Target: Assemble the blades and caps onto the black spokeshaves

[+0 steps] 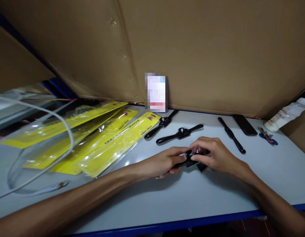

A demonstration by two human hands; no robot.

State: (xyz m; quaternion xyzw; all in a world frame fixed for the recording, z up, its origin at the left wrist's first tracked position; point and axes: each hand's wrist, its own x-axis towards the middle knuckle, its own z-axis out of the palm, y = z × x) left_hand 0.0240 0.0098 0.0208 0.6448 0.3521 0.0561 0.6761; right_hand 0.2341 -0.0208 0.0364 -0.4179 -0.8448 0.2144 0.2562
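Both hands meet over a black spokeshave (188,162) near the middle of the table. My left hand (168,161) is closed around its left side, with the thumb beside the silver screw. My right hand (210,153) is closed on the other side, thumb and fingers at the small silver screw (192,152). Much of this spokeshave is hidden by the fingers. A small dark flat piece (202,167) shows under my right hand; its kind is unclear. Just beyond lie a second spokeshave (182,133) and a third spokeshave (163,122), each with a silver screw on its body.
Yellow-backed clear plastic packages (123,144) overlap on the left, near a white cable (68,128). To the right are another black spokeshave (231,135), a dark phone (245,125), keys (268,136) and a tilted plastic bottle (287,115). A blurred upright screen (156,93) leans against the cardboard wall (204,59).
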